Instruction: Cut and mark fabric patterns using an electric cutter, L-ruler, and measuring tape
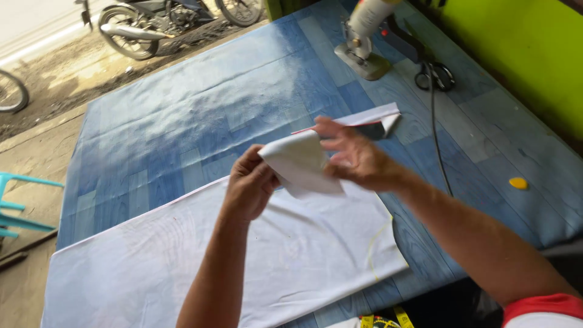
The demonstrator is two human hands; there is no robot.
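Note:
My left hand (248, 185) pinches the corner of a small white piece of fabric or paper (300, 163) held above the table. My right hand (355, 159) has its fingers on the other side of that piece, partly spread and blurred. Below both hands a long white cloth (200, 255) lies flat across the blue wood-pattern table (200, 121). A folded part of the cloth with a red edge (376, 118) sticks out behind my right hand.
An electric fabric cutting machine (363, 42) stands at the table's far right, its black cord (438, 140) trailing toward me. Scissors (438, 78) lie beside it. A yellow chalk piece (518, 183) sits at the right. Motorbikes (152, 24) stand beyond the table; a turquoise chair (15, 206) is left.

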